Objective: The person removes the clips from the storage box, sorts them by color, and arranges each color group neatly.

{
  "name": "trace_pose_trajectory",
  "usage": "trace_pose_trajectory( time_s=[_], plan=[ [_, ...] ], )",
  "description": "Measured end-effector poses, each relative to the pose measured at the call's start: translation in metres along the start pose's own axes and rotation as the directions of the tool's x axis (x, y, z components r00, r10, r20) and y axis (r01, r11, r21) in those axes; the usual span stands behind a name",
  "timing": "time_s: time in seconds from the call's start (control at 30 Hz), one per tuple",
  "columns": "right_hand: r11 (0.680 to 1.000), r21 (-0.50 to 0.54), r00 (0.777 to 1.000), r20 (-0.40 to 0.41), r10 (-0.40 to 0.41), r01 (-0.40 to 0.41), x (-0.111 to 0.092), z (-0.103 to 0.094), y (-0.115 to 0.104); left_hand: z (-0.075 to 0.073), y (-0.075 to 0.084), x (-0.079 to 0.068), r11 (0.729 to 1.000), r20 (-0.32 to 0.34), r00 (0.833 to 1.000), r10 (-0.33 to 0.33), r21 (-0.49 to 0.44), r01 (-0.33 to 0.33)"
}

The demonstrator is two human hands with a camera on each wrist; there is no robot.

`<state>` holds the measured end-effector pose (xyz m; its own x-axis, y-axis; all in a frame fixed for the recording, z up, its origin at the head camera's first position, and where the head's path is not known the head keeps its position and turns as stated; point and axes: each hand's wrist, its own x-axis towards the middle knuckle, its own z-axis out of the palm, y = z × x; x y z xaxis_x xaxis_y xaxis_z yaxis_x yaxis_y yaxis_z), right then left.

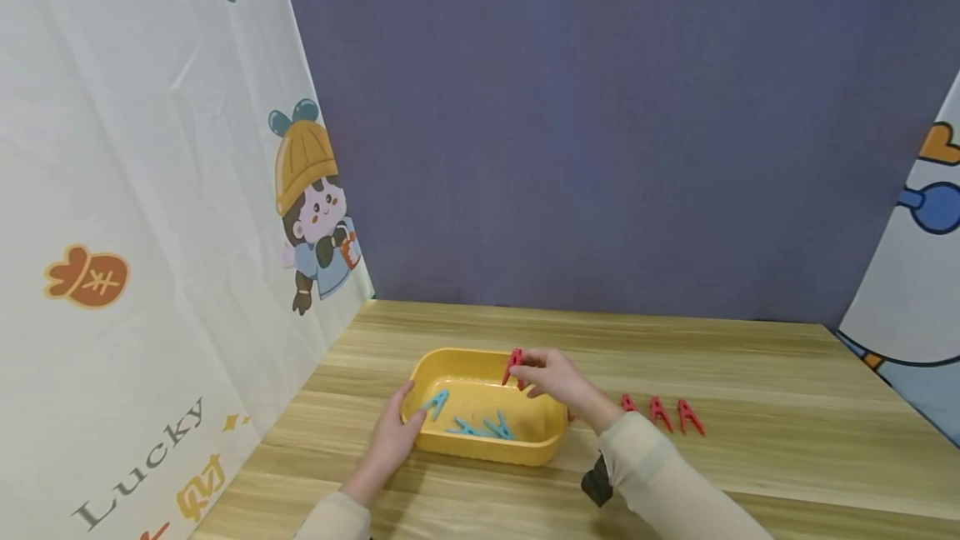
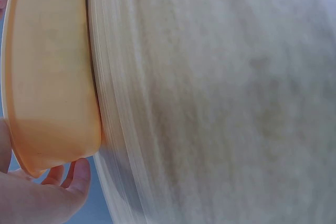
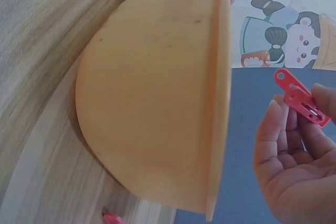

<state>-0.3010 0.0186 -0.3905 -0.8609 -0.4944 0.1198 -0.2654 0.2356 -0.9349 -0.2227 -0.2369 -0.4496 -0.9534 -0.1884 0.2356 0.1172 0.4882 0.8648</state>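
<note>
My left hand (image 1: 392,433) grips the left end of a yellow plastic basin (image 1: 487,450), thumb over the rim and fingers against the outside wall, as the left wrist view also shows. Above the basin's far right part, my right hand (image 1: 557,377) pinches a red clothespin (image 3: 300,97) between thumb and fingers. Inside the basin lie several light blue clothespins: one leans near the left thumb (image 1: 437,401), and others (image 1: 498,426) rest on the floor near the front wall.
To the right of the basin, several red clothespins (image 1: 658,412) stand in a row on the wooden table (image 1: 787,457), partly hidden by the right forearm. A dark blue backdrop (image 1: 585,148) rises behind the table. A white printed curtain (image 1: 150,190) hangs at the left.
</note>
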Motion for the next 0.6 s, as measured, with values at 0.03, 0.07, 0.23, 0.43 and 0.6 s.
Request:
trace_pose_trajectory(
  time_s=[0.03, 0.07, 0.23, 0.43, 0.6],
  plan=[
    [1.000, 0.003, 1.000, 0.000, 0.003, -0.003, 0.000, -0.001, 0.000, 0.000, 0.000, 0.000, 1.000, 0.001, 1.000, -0.006, -0.004, 0.006],
    [1.000, 0.003, 1.000, -0.003, 0.005, -0.005, -0.001, -0.003, 0.001, 0.000, 0.000, 0.000, 1.000, 0.002, 1.000, -0.004, -0.002, 0.004],
    [1.000, 0.011, 1.000, -0.009, 0.008, -0.008, -0.003, -0.010, 0.001, 0.000, 0.000, 0.000, 1.000, -0.002, 1.000, -0.005, -0.002, 0.005],
    [1.000, 0.003, 1.000, -0.026, 0.010, -0.010, -0.005, -0.019, 0.002, 0.001, 0.001, 0.000, 1.000, -0.012, 1.000, 0.004, -0.004, -0.004],
    [1.000, 0.024, 0.999, -0.041, 0.005, -0.004, -0.008, -0.024, 0.002, 0.001, 0.000, 0.000, 1.000, -0.012, 1.000, 0.006, 0.002, -0.006]
  ],
)
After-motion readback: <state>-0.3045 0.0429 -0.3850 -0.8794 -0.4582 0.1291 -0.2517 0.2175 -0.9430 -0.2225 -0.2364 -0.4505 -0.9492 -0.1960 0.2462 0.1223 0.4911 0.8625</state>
